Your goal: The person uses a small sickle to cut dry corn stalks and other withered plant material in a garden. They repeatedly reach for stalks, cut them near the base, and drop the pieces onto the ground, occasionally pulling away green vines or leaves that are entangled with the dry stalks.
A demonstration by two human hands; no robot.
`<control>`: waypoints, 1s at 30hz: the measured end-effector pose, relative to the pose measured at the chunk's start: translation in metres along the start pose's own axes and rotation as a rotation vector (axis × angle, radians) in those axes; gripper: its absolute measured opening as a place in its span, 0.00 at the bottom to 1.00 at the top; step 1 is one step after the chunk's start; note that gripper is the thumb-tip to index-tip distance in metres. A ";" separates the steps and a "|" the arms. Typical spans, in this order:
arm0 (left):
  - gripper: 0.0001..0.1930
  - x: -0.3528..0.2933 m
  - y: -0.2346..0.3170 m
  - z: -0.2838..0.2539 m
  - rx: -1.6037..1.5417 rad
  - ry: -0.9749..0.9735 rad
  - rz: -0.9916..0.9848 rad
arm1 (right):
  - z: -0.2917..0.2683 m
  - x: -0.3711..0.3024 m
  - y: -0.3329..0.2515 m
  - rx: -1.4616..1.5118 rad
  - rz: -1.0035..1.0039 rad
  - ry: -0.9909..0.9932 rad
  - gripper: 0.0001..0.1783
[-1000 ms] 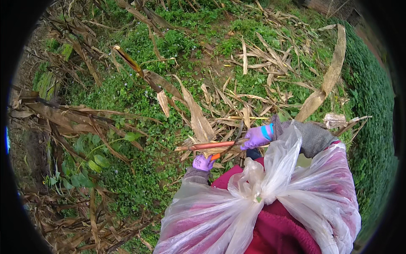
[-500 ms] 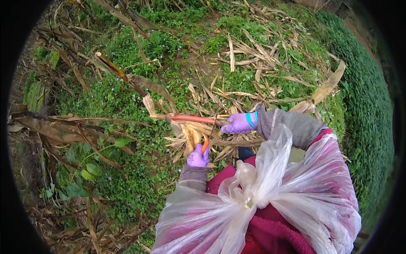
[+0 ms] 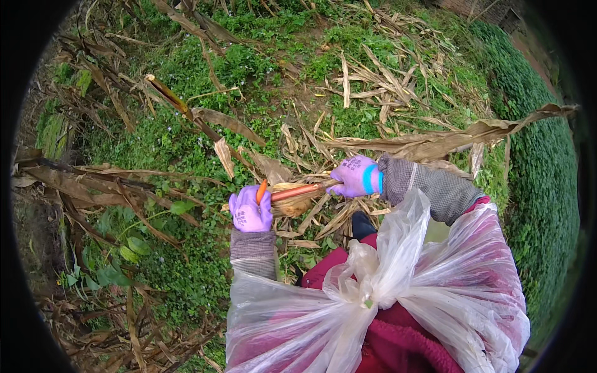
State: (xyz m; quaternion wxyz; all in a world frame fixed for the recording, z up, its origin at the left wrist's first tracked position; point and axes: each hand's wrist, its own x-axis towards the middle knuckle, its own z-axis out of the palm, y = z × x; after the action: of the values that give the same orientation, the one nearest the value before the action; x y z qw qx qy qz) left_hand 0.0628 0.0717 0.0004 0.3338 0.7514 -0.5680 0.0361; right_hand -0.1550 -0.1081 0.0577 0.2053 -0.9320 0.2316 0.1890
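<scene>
A reddish dry corn stalk (image 3: 295, 192) lies crosswise in front of me, held between both hands. My left hand (image 3: 249, 211), in a purple glove, is closed around its left end and an orange-handled sickle. Only the sickle's handle (image 3: 262, 190) shows clearly, sticking up by the thumb; I cannot make out the blade. My right hand (image 3: 354, 176), gloved in purple with a blue cuff, is closed on the stalk's other end. Pale husk leaves (image 3: 298, 206) sit just below the stalk, between the hands. Long dry leaves (image 3: 472, 137) stretch rightward beyond my right forearm.
A cut stalk stub (image 3: 166, 94) slants up at the left. Dry corn plants (image 3: 81, 180) stand or lean along the left side. Heaped dry leaves (image 3: 385, 81) lie ahead on green weeds. Dense green growth (image 3: 535, 205) lines the right. A dark shoe (image 3: 362, 225) shows below my hands.
My left hand has moved left and up, from below the stalk onto its left end, with the sickle still in it. Long dry leaves have swung up and right.
</scene>
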 end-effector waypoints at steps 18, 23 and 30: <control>0.24 -0.013 -0.030 0.101 -1.351 0.161 -0.676 | 0.004 0.012 -0.032 0.875 -0.364 0.267 0.16; 0.26 -0.040 -0.063 0.076 -0.115 -0.249 -0.828 | -0.042 -0.032 -0.044 0.953 -0.628 0.506 0.19; 0.15 -0.108 -0.112 0.131 -0.573 -0.012 -0.792 | -0.060 0.001 -0.027 0.425 -0.496 0.589 0.12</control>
State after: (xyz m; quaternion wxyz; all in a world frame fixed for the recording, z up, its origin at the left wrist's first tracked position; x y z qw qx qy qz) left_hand 0.0804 0.1047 -0.1997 0.5121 0.7878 -0.2277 -0.2557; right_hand -0.1247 -0.1150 0.1162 0.3568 -0.9105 0.0833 -0.1916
